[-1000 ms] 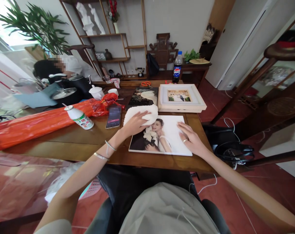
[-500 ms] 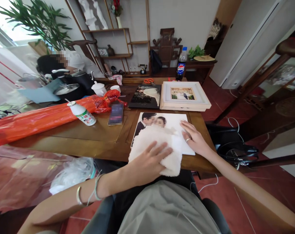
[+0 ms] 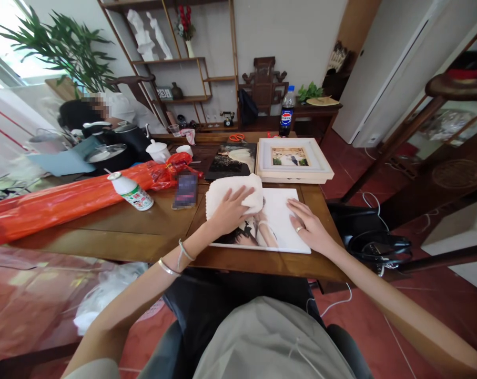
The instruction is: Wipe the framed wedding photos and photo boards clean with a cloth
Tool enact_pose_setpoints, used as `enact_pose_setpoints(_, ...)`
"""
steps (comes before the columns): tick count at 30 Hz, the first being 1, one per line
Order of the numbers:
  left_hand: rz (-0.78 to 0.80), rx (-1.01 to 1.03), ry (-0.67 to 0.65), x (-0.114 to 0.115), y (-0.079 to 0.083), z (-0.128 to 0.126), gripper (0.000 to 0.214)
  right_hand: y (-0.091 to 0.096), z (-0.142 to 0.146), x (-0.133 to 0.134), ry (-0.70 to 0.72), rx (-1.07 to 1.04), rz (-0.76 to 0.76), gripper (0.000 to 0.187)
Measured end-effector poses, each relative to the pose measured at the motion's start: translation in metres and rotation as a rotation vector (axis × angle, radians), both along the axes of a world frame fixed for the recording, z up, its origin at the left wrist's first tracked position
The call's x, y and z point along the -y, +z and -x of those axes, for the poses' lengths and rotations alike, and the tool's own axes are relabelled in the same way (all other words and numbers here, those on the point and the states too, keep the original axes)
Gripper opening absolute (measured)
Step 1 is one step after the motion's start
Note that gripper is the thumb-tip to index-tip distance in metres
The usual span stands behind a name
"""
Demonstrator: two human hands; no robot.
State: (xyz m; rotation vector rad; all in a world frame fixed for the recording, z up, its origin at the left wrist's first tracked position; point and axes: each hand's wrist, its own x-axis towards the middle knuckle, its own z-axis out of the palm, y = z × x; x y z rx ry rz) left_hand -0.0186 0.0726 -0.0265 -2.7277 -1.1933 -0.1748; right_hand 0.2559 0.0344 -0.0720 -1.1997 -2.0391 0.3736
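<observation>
Head view: the print (image 3: 289, 223) lies flat on the table (image 3: 143, 239), near its front edge. The left hand (image 3: 234, 209) is spread, palm down, on a white cloth (image 3: 222, 188) covering the print's upper left; it presses rather than grips. The right hand (image 3: 312, 229) lies with fingers extended on the print's right edge, holding nothing.

Containers: the cola bottle (image 3: 287, 113) is capped, dark liquid inside below a clear neck. The milk bottle (image 3: 131, 192) is opaque, a straw at its mouth; contents cannot be seen. The teapot (image 3: 158, 152) has its lid on. The cup (image 3: 184, 150) stands beside it; its contents cannot be made out. The frame (image 3: 319, 164), right of a dark print (image 3: 222, 164), holds a small picture (image 3: 289, 156). On the shelf, a vase (image 3: 190, 49) holds red stems. The red wrap (image 3: 84, 197) is long and gathered at one end; what it encloses cannot be told.

Hidden or cut off: the cloth hides the upper part of the pictured figures. The phone (image 3: 184, 190) has a blurred screen. The bag (image 3: 112, 295) below the table is partly behind the left arm, its contents unclear. The red wrap runs out at the left edge
</observation>
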Motion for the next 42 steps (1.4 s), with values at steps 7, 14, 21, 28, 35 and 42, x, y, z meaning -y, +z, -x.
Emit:
enact_pose_setpoints(7,-0.06,0.009,-0.159,0.103,-0.009,-0.025,0.029,-0.001,0.0,0.0,-0.005,0.009,-0.002,0.042)
enact_pose_setpoints(14,-0.055,-0.002,-0.148,0.109,-0.008,-0.031,0.024,-0.001,-0.001,-0.001,-0.001,0.021,-0.002,0.042)
enact_pose_setpoints(21,-0.01,-0.022,-0.002,0.016,0.007,-0.039,0.032,-0.001,0.0,-0.001,-0.001,0.002,-0.012,0.041)
enact_pose_setpoints(28,0.01,-0.031,-0.062,0.031,0.001,-0.068,0.037,-0.002,-0.003,-0.002,0.025,0.017,0.001,0.044)
enact_pose_setpoints(35,-0.113,-0.008,-0.165,0.129,-0.001,-0.072,0.028,-0.008,-0.008,-0.004,0.067,-0.03,0.009,0.054)
enact_pose_setpoints(42,-0.096,-0.025,-0.112,0.113,0.002,-0.065,0.025,-0.006,-0.005,-0.003,0.048,-0.007,0.008,0.049)
